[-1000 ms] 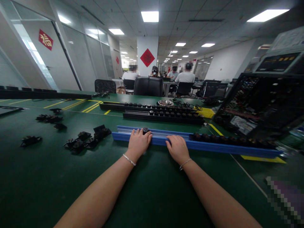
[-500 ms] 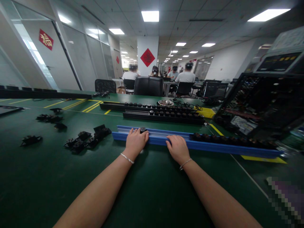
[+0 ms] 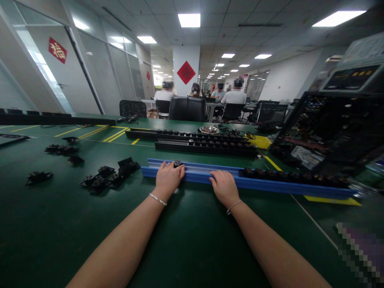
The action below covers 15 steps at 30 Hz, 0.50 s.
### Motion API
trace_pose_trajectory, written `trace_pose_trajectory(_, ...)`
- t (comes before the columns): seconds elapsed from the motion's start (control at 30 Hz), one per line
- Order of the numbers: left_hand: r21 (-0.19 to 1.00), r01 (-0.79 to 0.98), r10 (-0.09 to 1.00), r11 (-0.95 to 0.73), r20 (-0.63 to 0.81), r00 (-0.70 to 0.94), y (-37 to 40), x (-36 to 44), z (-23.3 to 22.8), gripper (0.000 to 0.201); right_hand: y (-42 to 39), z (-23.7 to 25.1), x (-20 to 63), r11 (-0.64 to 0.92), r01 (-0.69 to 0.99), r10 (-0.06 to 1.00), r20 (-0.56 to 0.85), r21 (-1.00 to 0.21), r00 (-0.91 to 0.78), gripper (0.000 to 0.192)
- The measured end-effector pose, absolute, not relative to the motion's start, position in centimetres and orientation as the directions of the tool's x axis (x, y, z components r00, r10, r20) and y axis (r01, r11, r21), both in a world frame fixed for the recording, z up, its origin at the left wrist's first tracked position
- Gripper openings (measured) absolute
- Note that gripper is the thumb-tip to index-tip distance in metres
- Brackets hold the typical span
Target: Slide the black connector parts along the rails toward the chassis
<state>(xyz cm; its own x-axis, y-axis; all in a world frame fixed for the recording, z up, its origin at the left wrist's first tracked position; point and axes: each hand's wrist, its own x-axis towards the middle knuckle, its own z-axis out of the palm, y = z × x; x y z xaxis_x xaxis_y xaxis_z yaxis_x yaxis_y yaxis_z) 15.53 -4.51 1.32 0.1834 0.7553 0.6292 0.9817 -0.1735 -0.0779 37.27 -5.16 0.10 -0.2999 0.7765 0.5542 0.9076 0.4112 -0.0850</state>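
Reaching forward with both arms straight, I rest my left hand palm-down on the blue rail across the green worktop, fingers curled over a black socket. My right hand lies flat on the rail's edge, grasping nothing.

Glossy blue plastic rail, matt green tabletop, black plastic sockets

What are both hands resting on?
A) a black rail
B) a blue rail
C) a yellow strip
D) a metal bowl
B: the left hand and right hand both lie on the blue rail at the table's near side.
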Motion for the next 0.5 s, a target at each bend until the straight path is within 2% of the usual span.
trace_pose_trajectory(0.5,-0.061,0.987,0.763,-0.151,0.627,0.156,-4.4,14.48,1.24,0.036,-5.15,0.0,37.35,0.416,0.903,0.777,0.56,-0.112,-0.288,0.02)
